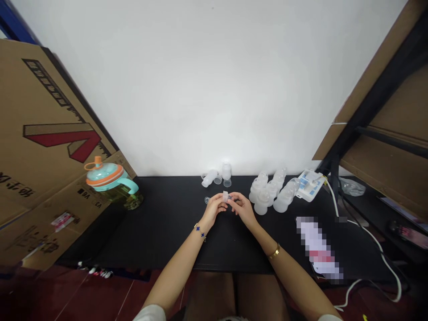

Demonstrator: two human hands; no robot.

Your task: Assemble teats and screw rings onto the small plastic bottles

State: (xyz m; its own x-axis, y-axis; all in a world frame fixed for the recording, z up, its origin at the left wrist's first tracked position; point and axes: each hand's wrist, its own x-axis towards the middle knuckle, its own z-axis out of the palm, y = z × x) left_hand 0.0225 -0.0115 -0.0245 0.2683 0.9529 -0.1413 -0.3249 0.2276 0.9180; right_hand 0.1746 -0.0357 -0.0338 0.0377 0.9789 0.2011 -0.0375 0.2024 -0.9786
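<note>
Over the middle of the black table (167,232), my left hand (214,209) and my right hand (241,207) meet, fingers curled. Together they grip a small clear plastic bottle (225,196) held between the fingertips. A tiny clear piece (207,200) lies on the table just left of my left hand. Right of my right hand stands a cluster of several translucent baby bottles (272,191). Behind my hands, against the wall, are a few more clear bottle parts (217,175).
A teal and orange water jug (112,183) stands at the table's left, beside a large cardboard box (43,147). A white power strip (310,183) with a white cable (377,243) lies at the right, near a dark shelf frame (368,120). A blurred flat item (319,247) lies front right.
</note>
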